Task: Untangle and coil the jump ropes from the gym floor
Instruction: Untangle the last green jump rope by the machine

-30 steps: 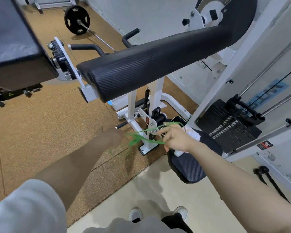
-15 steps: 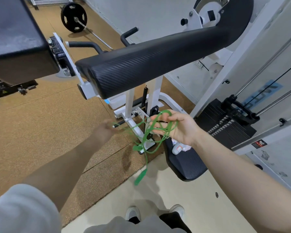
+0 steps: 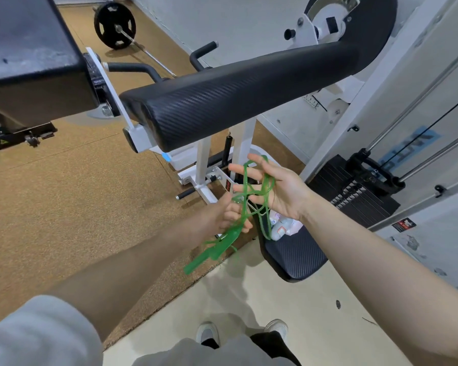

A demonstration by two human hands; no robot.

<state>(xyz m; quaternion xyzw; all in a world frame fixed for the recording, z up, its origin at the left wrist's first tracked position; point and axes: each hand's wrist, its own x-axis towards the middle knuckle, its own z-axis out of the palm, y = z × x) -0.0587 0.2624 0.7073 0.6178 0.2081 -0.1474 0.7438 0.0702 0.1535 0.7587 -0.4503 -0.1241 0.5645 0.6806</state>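
Head cam, the only view. I see my right hand (image 3: pixel 280 191) in the middle of the frame, palm up, fingers spread out straight. The rope (image 3: pixel 251 196) is green and loops over those fingers and across the palm, so the hand carries it but doesn't squeeze it. More loops hang down below the palm, in front of a black seat (image 3: pixel 296 254) at center right.

My left hand (image 3: pixel 222 215) is just left of and below the right one. Its fingers curl around the rope strands where they drop down, so it's grasping the rope. Below that hand the rope bunches up, and a green handle (image 3: pixel 196 262) dangles low, blurry, pointing to the lower left, above the floor (image 3: pixel 64 194).

A long black pad (image 3: pixel 236 101) runs across the upper middle of the frame. A dark block (image 3: pixel 29 48) fills the upper left. A weight plate (image 3: pixel 114 25) on a bar lies at the top, left of center. A weight stack (image 3: pixel 354 196) sits at mid right w/ cables going up. Some white packets (image 3: pixel 283 225) lie on the seat, just under my right wrist. My shoes (image 3: pixel 209 332) show at the bottom center, on the pale part of the floor. Grey sleeve (image 3: pixel 37 334) at lower left.
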